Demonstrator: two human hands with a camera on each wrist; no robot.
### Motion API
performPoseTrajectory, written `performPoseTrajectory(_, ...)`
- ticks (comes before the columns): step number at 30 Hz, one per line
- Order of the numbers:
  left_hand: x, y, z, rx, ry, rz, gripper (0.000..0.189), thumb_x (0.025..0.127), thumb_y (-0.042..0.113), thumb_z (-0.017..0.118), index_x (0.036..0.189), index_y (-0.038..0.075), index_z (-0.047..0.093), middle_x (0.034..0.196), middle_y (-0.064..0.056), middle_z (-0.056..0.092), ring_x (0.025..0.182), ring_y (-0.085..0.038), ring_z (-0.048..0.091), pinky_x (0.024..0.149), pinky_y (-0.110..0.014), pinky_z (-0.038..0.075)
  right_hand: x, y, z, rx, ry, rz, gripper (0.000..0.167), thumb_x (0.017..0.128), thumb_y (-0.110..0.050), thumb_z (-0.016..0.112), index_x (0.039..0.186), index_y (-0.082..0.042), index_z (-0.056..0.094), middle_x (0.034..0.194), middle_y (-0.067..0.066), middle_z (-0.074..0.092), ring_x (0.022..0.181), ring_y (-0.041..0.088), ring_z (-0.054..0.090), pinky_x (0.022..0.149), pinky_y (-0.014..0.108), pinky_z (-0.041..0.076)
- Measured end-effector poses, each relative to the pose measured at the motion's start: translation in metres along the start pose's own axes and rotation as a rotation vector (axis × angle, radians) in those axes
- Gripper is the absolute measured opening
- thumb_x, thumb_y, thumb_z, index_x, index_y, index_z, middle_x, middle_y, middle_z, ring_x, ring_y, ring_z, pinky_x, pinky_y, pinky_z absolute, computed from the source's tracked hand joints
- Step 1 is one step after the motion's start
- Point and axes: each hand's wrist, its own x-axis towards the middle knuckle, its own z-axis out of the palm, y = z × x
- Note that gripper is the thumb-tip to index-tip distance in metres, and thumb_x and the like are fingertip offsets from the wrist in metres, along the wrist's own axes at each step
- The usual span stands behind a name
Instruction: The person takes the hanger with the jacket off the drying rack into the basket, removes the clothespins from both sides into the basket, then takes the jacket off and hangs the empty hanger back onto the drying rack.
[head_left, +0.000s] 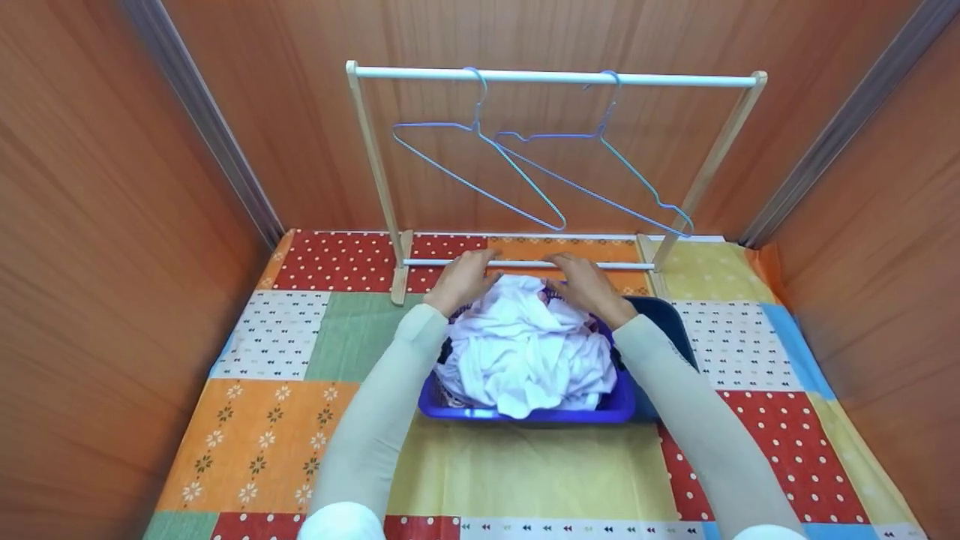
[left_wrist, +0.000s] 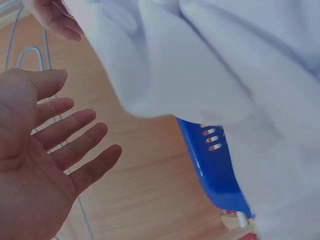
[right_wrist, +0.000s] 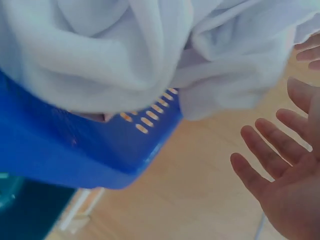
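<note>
A blue-purple plastic basket [head_left: 480, 413] with slotted sides holds a heaped white cloth [head_left: 521, 345]. Part of the cloth hangs over the near rim. Over the basket's far left side is my left hand [head_left: 465, 281]; in the left wrist view its fingers [left_wrist: 75, 125] are spread and relaxed, apart from the cloth. My right hand [head_left: 589, 285] mirrors it at the far right, fingers [right_wrist: 270, 145] spread, with a gap to the cloth in the right wrist view. Neither hand holds anything.
Behind the basket stands a small rack [head_left: 555, 76] with two wire hangers, one on the left [head_left: 480, 196] and one on the right [head_left: 600, 196]. A dark teal container [head_left: 664, 322] sits partly hidden at the basket's right. Wooden panels enclose the patchwork tablecloth [head_left: 255, 427].
</note>
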Motion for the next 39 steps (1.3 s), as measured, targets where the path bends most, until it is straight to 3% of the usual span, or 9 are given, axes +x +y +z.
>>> performPoseTrajectory(9,0.024,-0.011,0.015,-0.042,-0.009,-0.072,0.042,0.099,0.025,0.059,0.139,0.016,0.055,0.138,-0.007,0.060,0.129,-0.024,0.056,0.108,-0.043,0.046,0.018,0.012,0.024,0.050,0.011,0.032,0.038,0.097,-0.022,0.063,0.132,-0.006,0.061,0.133,0.014,0.063,0.125,0.032,0.058,0.107,0.047,0.045)
performPoseTrajectory(17,0.035,-0.024,0.032,-0.002,-0.024,-0.046,0.038,0.099,0.023,0.059,0.135,0.011,0.060,0.135,-0.008,0.063,0.127,-0.024,0.057,0.109,-0.043,0.044,0.023,0.015,0.041,0.105,-0.012,0.073,0.038,0.096,-0.019,0.064,0.132,-0.007,0.062,0.130,0.013,0.065,0.122,0.030,0.060,0.107,0.046,0.046)
performPoseTrajectory(24,0.040,-0.026,0.039,-0.027,-0.075,-0.089,0.040,0.099,0.025,0.058,0.137,0.012,0.058,0.136,-0.008,0.062,0.128,-0.025,0.056,0.110,-0.045,0.044,0.028,0.016,0.050,0.111,-0.050,0.086,0.039,0.098,-0.020,0.061,0.135,-0.009,0.059,0.134,0.013,0.062,0.127,0.031,0.057,0.108,0.047,0.044)
performPoseTrajectory(28,0.043,-0.026,0.042,-0.021,-0.069,-0.099,0.033,0.099,0.022,0.058,0.130,0.014,0.064,0.130,-0.007,0.065,0.122,-0.024,0.059,0.107,-0.045,0.046,0.029,0.016,0.053,0.108,-0.027,0.059,0.025,0.097,-0.017,0.061,0.120,-0.008,0.070,0.119,0.011,0.070,0.114,0.029,0.064,0.100,0.045,0.050)
performPoseTrajectory(32,0.044,-0.026,0.044,-0.029,-0.029,-0.109,0.024,0.098,0.018,0.060,0.118,0.014,0.071,0.121,-0.007,0.070,0.113,-0.022,0.063,0.103,-0.043,0.049,0.028,0.015,0.053,0.101,0.032,0.037,0.017,0.097,-0.014,0.060,0.102,-0.008,0.075,0.094,0.009,0.074,0.091,0.024,0.067,0.084,0.041,0.054)
performPoseTrajectory(36,0.044,-0.027,0.044,-0.033,0.034,-0.109,0.018,0.097,0.018,0.062,0.108,0.013,0.075,0.109,-0.005,0.072,0.102,-0.020,0.065,0.097,-0.039,0.053,0.027,0.013,0.051,0.103,0.071,0.026,0.018,0.098,-0.011,0.058,0.097,-0.008,0.076,0.081,0.007,0.071,0.077,0.020,0.064,0.075,0.036,0.053)
performPoseTrajectory(39,0.043,-0.027,0.040,-0.058,0.052,-0.106,0.017,0.098,0.020,0.060,0.106,0.012,0.073,0.103,-0.004,0.071,0.095,-0.020,0.064,0.093,-0.037,0.054,0.026,0.012,0.046,0.106,0.067,0.039,0.019,0.099,-0.012,0.057,0.100,-0.008,0.075,0.083,0.007,0.072,0.076,0.018,0.064,0.074,0.035,0.055)
